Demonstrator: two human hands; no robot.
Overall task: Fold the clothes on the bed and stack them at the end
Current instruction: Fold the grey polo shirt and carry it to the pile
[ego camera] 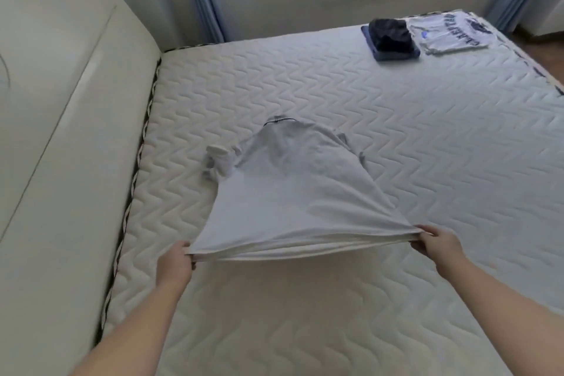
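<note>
Hem of pale T-shirt pinched taut by left hand and right hand.

Both forearms are cut off by the bottom edge. The fingertips of the left hand and the right hand are hidden under the hem of the white shirt. At 1 o'clock, the printed letters on the folded shirt are too small to read — the dark pile beside it is blurred, its pieces unclear.
</note>
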